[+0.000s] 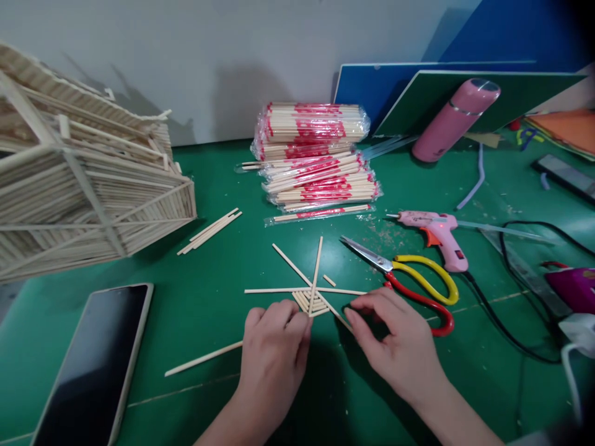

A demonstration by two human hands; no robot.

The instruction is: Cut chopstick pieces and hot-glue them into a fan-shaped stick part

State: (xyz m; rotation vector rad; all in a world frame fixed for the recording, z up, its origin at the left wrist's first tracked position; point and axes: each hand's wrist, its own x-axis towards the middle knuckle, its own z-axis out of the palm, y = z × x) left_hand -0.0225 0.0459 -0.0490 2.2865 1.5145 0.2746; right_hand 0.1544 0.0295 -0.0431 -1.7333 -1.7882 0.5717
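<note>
A small fan of glued wooden sticks (312, 291) lies on the green mat, with long sticks crossing over short cut pieces. My left hand (275, 347) rests just below it, fingers curled, with the fingertips touching the short pieces. My right hand (395, 337) is to the right, its thumb and fingers pinched on the lower end of a diagonal stick (341, 319). A loose stick (202, 359) runs out to the left from under my left hand.
Red-and-yellow scissors (409, 279) and a pink glue gun (437, 235) lie to the right, with a black cord. Wrapped chopstick packs (316, 158) are stacked behind. A large stick-built model (79, 179) stands left, a phone (93, 365) in front of it, a pink flask (453, 118) at the back.
</note>
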